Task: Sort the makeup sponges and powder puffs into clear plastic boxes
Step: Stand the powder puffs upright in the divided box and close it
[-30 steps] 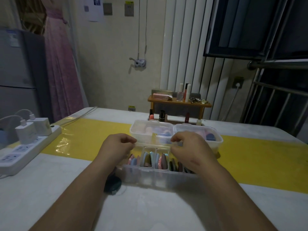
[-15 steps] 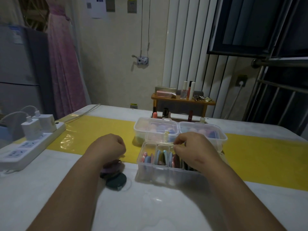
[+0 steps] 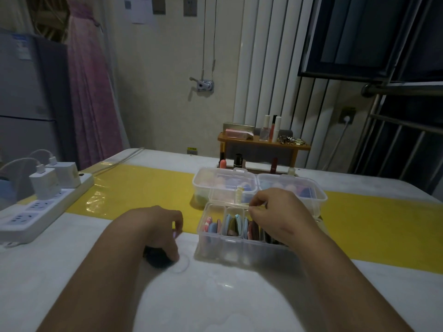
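Note:
A clear divided box [image 3: 230,245] stands in front of me with several flat powder puffs [image 3: 231,222] upright in its compartments. My right hand [image 3: 280,213] pinches the rear edge of its raised clear lid [image 3: 225,195]. Left of the box, my left hand [image 3: 155,226] curls down over a dark round puff [image 3: 155,259] lying on the white table; a bit of purple puff [image 3: 174,235] shows under the fingers. Behind stand two more clear boxes [image 3: 203,185] [image 3: 314,190] with pale sponges inside.
A white power strip [image 3: 43,209] with two chargers lies at the left edge. A small wooden shelf [image 3: 263,143] with cosmetics and lipsticks stands at the back. A yellow strip [image 3: 143,188] crosses the table.
My left hand left the box lid and moved left and down onto the puffs on the table. My right hand stayed at the lid.

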`<action>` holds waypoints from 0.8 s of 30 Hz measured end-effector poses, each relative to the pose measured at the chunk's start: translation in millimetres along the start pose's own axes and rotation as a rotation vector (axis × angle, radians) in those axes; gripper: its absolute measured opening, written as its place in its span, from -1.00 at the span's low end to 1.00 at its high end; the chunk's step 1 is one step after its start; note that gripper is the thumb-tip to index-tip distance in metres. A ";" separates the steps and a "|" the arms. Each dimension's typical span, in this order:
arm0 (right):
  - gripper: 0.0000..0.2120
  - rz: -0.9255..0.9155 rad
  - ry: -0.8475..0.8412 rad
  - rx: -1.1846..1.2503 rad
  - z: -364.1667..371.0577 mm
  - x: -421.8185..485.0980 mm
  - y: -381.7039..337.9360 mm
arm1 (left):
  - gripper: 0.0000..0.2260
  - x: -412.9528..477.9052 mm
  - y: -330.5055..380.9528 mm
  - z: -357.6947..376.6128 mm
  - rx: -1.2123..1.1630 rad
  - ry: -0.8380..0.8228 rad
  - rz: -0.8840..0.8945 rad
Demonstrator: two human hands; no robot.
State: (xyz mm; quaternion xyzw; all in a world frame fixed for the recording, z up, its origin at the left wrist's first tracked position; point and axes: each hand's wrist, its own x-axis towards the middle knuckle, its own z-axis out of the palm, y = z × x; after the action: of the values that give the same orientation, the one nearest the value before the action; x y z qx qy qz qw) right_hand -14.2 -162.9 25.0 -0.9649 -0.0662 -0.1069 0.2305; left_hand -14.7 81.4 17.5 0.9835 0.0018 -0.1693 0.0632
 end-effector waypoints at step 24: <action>-0.84 0.000 0.015 0.049 2.7 1.7 2.6 | -0.63 40.4 8.6 20.5 -0.206 0.268 0.117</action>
State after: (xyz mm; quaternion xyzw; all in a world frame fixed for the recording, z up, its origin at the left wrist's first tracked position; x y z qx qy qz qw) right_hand -11.6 -163.9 21.9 -0.9582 -0.0671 -0.1123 0.2544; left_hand 16.8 69.7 -14.0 0.9841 -0.0295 -0.0315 0.1725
